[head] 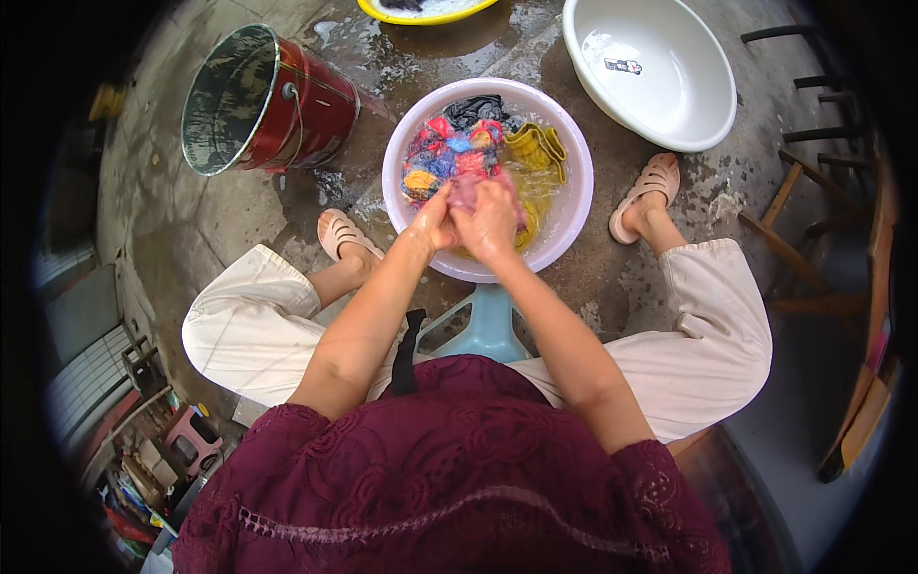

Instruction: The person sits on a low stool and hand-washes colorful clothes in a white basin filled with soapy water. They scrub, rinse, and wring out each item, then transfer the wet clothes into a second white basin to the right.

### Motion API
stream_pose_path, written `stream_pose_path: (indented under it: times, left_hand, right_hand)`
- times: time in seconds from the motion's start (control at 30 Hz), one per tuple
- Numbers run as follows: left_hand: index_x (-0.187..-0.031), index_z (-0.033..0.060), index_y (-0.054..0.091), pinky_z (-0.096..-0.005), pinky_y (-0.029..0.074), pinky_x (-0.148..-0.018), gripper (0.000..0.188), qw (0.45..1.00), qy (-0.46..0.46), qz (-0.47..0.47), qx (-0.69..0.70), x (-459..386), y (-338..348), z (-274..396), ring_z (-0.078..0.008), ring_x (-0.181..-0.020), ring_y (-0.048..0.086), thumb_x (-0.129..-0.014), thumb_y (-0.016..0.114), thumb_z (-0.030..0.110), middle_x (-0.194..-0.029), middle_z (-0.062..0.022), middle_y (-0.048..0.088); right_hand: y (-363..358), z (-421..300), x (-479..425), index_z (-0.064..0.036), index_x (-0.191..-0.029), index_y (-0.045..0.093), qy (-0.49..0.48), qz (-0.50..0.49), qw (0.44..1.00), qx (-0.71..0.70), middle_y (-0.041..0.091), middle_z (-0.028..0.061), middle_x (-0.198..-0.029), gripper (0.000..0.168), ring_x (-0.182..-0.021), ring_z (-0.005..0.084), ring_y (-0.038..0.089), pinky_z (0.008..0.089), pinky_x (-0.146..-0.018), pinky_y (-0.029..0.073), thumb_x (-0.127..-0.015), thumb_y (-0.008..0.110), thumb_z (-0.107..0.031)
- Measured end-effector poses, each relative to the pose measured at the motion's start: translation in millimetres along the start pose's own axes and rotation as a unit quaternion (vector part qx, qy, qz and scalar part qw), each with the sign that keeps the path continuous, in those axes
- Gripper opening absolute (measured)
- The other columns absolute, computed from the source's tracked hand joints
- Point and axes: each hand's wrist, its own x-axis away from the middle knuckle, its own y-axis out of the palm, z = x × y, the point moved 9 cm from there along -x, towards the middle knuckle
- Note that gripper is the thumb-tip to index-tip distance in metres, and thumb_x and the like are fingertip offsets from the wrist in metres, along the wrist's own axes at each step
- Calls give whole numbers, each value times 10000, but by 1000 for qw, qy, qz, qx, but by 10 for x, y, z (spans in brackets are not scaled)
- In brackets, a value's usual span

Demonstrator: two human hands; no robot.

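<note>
Between my knees a pale lilac plastic basin (577, 215) holds water and wet cloths. My left hand (434, 219) and my right hand (488, 219) are close together over its near half, both gripping a pink cloth (467, 192) that is blurred and partly covered by my fingers. A multicoloured patterned cloth (455, 154) in red, blue and yellow lies in the water just beyond my hands. To its right is a mustard-yellow cloth (534, 147), part of it under water. A dark grey cloth (473, 109) rests at the basin's far side.
A red metal bucket (308, 107) with a wire handle stands tilted in view at left. At far right is a white basin (660, 79); a yellow-rimmed basin (430, 16) with suds is cut off at the top. Wet concrete (373, 64) surrounds them. Wooden furniture (789, 215) stands right.
</note>
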Motion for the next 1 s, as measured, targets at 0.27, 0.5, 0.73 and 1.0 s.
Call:
stream_pose_path:
  times: [0.27,0.5,0.73,1.0]
  left_hand:
    - [-1141,33,497,-457,379,-982,386,959,226,-140,-94,-61,-224,449,-312,-1107,497,-907,441,334,-1162,-172,529]
    - [-1293,116,384,-417,435,-916,547,895,285,128,-317,610,513,449,-260,-1075,533,-840,577,353,-1161,-119,552]
    - [-1356,168,297,-522,319,-967,845,247,388,349,-817,555,456,670,-411,-1229,306,-651,743,298,-1392,-210,231]
    - [-1390,300,232,-672,271,-915,943,69,226,224,-946,-205,383,390,-510,-1273,152,-611,746,434,-1456,-173,104]
  right_hand:
    - [-139,-807,98,-42,-764,621,-42,4,999,-19,605,166,-768,390,-742,340,594,437,-693,458,-696,655,-424]
    - [-823,1047,-576,-102,-1038,578,170,14,976,138,633,164,-810,472,-780,383,608,448,-703,467,-824,500,-515]
    - [-270,523,7,-91,-931,540,-122,20,977,176,347,176,-1330,227,-1241,356,337,462,-970,356,-743,642,-166]
    - [0,811,221,-62,-886,518,-64,-29,972,224,294,268,-1343,227,-1254,424,282,556,-976,282,-707,637,-137]
